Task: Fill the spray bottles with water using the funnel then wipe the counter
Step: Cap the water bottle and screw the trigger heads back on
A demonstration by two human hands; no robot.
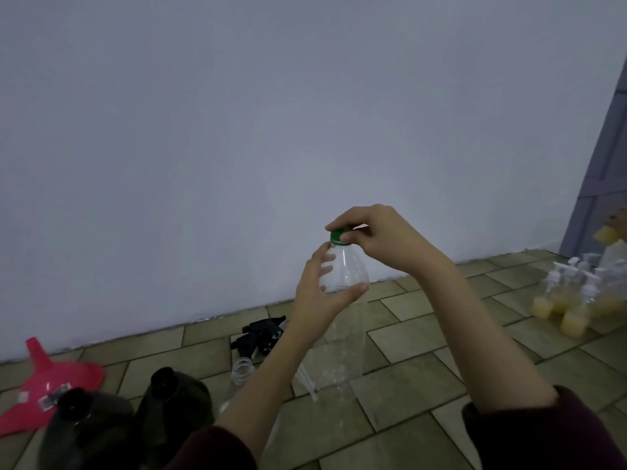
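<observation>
A tall clear plastic bottle [344, 269] with a green cap [337, 236] stands upright at the centre. My left hand [317, 293] wraps around its shoulder with thumb and fingers. My right hand [376, 235] pinches the green cap from above. Low on the left stand two dark spray bottles [176, 408] with open necks, and a small clear bottle [239, 374] beside them. A red funnel [51, 388] lies on its side at the far left. Black spray heads [263, 332] lie on the tiled surface behind.
A tiled surface [424, 351] runs back to a plain white wall [271, 130]. At the right edge stand several pump bottles [573, 300] holding yellow liquid. White tubes [307, 381] lie near the clear bottle's base.
</observation>
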